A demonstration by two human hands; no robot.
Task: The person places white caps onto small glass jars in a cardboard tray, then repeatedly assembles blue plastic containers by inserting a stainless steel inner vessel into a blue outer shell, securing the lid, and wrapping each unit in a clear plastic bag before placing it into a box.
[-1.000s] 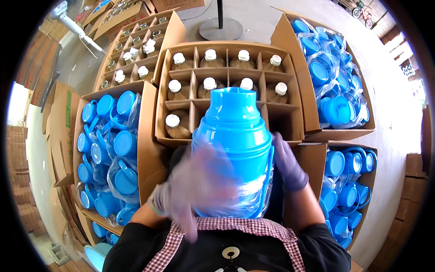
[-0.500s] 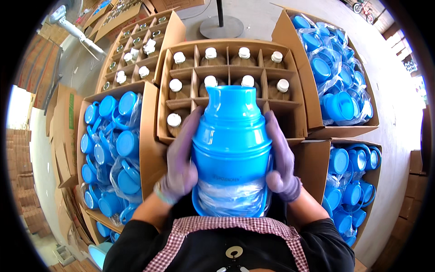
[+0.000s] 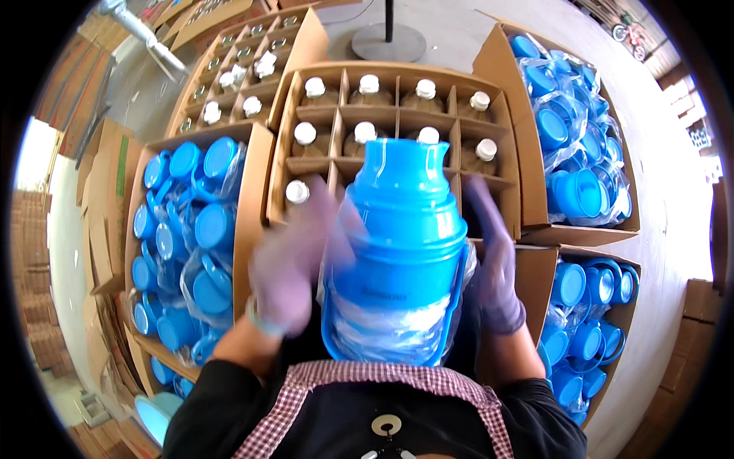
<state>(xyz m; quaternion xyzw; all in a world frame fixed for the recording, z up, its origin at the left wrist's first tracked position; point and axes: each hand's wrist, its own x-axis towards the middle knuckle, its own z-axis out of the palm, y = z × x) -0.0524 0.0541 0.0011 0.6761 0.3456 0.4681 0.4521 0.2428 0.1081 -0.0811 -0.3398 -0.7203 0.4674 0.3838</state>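
Note:
A glossy blue plastic thermos jug [image 3: 397, 252] with a pouring spout stands upright in front of my body. Clear plastic film [image 3: 390, 329] is bunched around its lower part, and a blue handle loop runs down its side. My left hand [image 3: 298, 256], in a purple-grey glove, is blurred at the jug's left side; its fingers look stretched out, and whether they touch the jug I cannot tell. On the right, my gloved right hand [image 3: 497, 264] is open, fingers extended, with a gap between it and the jug.
Ahead stands a divided carton [image 3: 508, 214] of white-capped bottles [image 3: 369, 84]. Another divided carton [image 3: 317, 42] is behind it. Open boxes of blue plastic parts flank me: left box [image 3: 256, 176], far right box [image 3: 535, 183], near right box [image 3: 535, 268]. A round stand base [image 3: 388, 46] is beyond.
Both hands have come away from the jug's sides, the right one leaving a visible gap. The jug's spout has turned from left to right. My view has shifted slightly.

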